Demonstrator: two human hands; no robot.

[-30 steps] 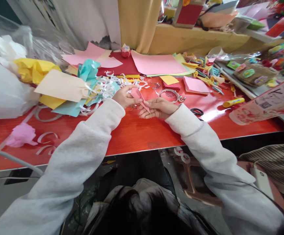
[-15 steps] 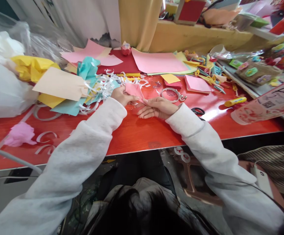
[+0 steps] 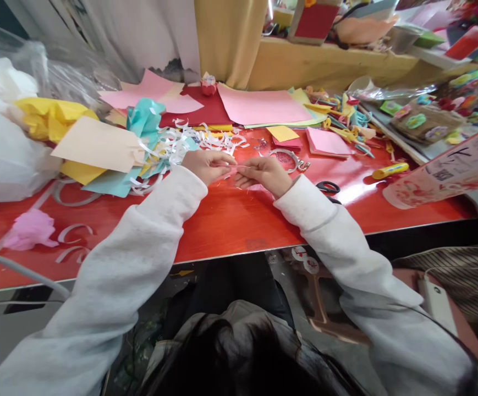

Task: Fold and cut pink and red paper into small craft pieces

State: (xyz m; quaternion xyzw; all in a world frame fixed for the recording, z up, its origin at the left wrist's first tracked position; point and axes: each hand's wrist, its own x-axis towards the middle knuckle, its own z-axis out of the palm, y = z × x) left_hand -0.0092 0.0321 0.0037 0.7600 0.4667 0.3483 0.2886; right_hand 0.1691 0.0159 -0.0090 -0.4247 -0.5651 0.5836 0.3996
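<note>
Between my hands, above the red table [image 3: 230,231], is a small folded piece of pink paper [image 3: 227,171], seen almost edge-on and largely covered by fingers. My left hand [image 3: 206,166] pinches its left side. Fingertips of my right hand [image 3: 264,174] grip the right end, and the two hands nearly touch. Just beyond the right wrist lie a ring-shaped clear tape roll [image 3: 292,155] and a stack of pink paper squares [image 3: 328,142]. Black-handled scissors [image 3: 328,187] rest right of the wrist, partly behind the sleeve.
Curly white paper strips [image 3: 181,144] and a cream sheet [image 3: 96,144] lie left of my hands. Large pink paper [image 3: 259,104] is at the back. A patterned cup [image 3: 440,170] and a yellow marker [image 3: 390,170] stand and lie at the right. A white plastic bag [image 3: 7,148] bulges far left.
The pink paper has tipped from showing its flat face to nearly edge-on. Both hands have turned with it, their backs now more upward, and the fingers have drawn closer together.
</note>
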